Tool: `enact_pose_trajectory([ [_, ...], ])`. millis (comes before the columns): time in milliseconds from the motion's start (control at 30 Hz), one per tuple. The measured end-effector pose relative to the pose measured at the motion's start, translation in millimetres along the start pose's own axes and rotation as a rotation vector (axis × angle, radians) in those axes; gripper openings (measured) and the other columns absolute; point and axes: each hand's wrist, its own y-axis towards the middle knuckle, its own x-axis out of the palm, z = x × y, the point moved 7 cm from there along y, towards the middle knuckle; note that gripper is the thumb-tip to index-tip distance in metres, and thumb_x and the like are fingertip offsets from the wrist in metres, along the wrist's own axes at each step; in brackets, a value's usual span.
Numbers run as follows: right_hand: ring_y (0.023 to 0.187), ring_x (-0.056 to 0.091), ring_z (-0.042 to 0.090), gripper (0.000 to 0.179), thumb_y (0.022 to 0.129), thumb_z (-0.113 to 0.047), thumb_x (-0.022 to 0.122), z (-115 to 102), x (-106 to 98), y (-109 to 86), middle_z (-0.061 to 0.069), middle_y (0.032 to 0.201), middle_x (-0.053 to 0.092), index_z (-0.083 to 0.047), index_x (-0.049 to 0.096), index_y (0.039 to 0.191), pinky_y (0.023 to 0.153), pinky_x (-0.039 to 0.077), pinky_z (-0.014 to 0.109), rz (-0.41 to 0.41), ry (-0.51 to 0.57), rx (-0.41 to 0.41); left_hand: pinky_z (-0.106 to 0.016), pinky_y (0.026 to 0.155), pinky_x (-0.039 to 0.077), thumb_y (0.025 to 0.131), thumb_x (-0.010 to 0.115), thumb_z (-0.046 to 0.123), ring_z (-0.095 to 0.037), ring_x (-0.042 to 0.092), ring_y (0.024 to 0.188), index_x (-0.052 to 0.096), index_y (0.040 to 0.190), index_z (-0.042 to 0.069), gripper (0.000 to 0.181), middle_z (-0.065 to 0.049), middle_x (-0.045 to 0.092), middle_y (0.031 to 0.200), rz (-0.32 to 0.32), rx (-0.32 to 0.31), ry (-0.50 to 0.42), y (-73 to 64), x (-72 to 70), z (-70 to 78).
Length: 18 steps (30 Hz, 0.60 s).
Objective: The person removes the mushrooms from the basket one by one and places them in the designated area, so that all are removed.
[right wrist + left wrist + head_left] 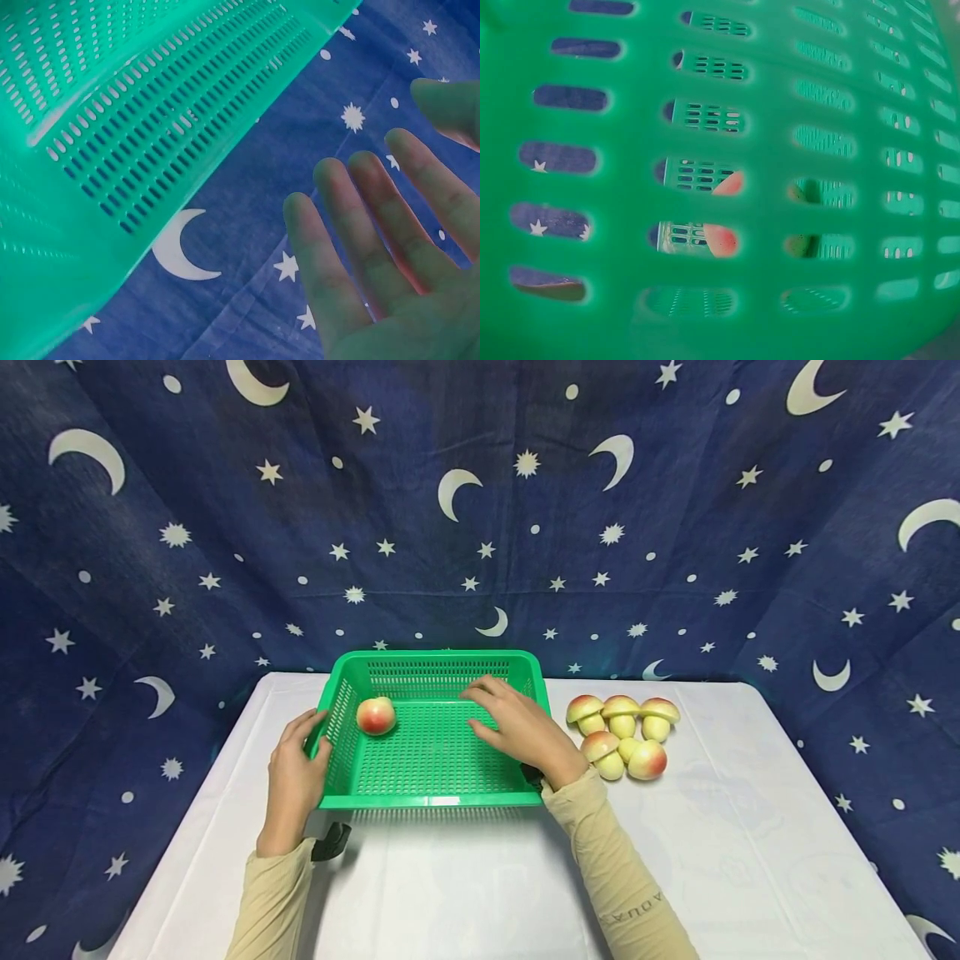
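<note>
A green plastic basket (431, 801) with slotted walls stands on the table. Inside it, toward the left, lies one mushroom (376, 716) with a rounded red-and-yellow cap; a bit of red cap (721, 240) shows through the slots in the left wrist view. My left hand (295, 774) is at the basket's left rim, fingertips and thumb right at the edge, fingers loosely bent. Over the right part of the basket is my right hand (517, 722), palm down and holding nothing. Its fingers (384, 217) appear spread apart in the right wrist view.
To the right of the basket, several similar mushrooms (621, 718) with pale yellow stems lie in two close rows on the white-covered table (750, 827). A dark blue cloth (480, 568) with moons and stars hangs behind the table.
</note>
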Motion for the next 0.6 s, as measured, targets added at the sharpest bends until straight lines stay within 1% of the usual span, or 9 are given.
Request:
enact_pose_trajectory([
  [267,0.115,0.059,0.02,0.034,0.093,-0.016,0.068,0.4,13.7,7.9,0.007,0.125,0.059,-0.009,0.064,0.126,0.093,0.052,0.035,-0.022,-0.006,-0.01,-0.06,0.107,0.037,0.095,0.054,0.002,-0.041,0.046,0.135,0.058,0.137,0.004,0.043,-0.016,0.049,0.147,0.001,-0.001,0.006,-0.6,0.6,-1.1],
  [400,0.115,0.059,0.02,0.034,0.093,-0.016,0.068,1.2,18.9,10.3,0.008,0.125,0.059,-0.008,0.065,0.125,0.094,0.052,0.034,-0.023,0.0,-0.013,-0.06,0.107,0.036,0.094,0.054,0.001,-0.041,0.046,0.135,0.059,0.137,0.004,0.043,-0.016,0.05,0.147,0.004,0.009,0.001,-0.6,0.4,-0.4],
  [600,0.115,0.059,0.019,0.034,0.094,-0.018,0.068,2.4,25.0,12.7,0.006,0.125,0.059,-0.009,0.064,0.126,0.094,0.052,0.033,-0.047,-0.008,-0.003,-0.06,0.105,0.037,0.094,0.054,0.002,-0.041,0.047,0.134,0.059,0.136,0.003,0.043,-0.016,0.051,0.146,0.01,0.011,-0.001,-0.1,0.0,-1.4],
])
